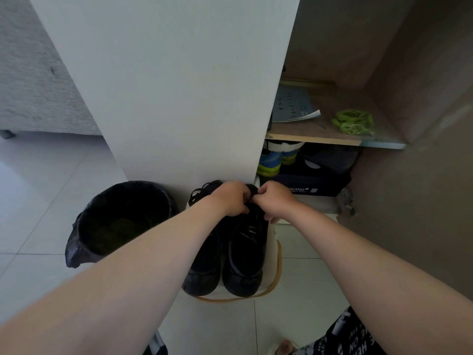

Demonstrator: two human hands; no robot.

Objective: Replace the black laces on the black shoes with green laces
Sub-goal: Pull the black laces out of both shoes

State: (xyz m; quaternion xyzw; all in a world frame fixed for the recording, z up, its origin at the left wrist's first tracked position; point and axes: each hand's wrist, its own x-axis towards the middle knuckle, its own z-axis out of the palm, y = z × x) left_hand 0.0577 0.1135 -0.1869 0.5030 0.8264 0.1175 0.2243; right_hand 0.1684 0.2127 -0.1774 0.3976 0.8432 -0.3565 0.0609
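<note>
Two black shoes (pixel 227 254) stood side by side on a white stool (pixel 272 252) with a tan rim, toes pointing to six o'clock, at the foot of a white cabinet door (pixel 174 85); both of a person's bare arms reached in from the bottom corners of the frame and met over the heel end of the right-hand shoe; the left hand (pixel 231 198) was curled over the top of the shoe's opening, its fingers bent inward and closed on the dark lacing there, though exactly what they pinched could not be told; the right hand (pixel 275 201), just beside it at three o'clock, had its fingertips drawn narrowly together on the black lace (pixel 252 194) between the two hands; a loose loop of black lacing (pixel 202 192) showed at eleven o'clock from the left hand, against the door; the green laces (pixel 354 121) lay in a loose bundle on a wooden shelf (pixel 320 137) inside the open cupboard, at two o'clock from the shoes and well apart from them; a blue booklet (pixel 294 106) lay on the same shelf at nine o'clock from the laces; a bin lined with a black bag (pixel 117 221) stood on the pale tiled floor (pixel 38 190) at nine o'clock from the shoes.
</note>
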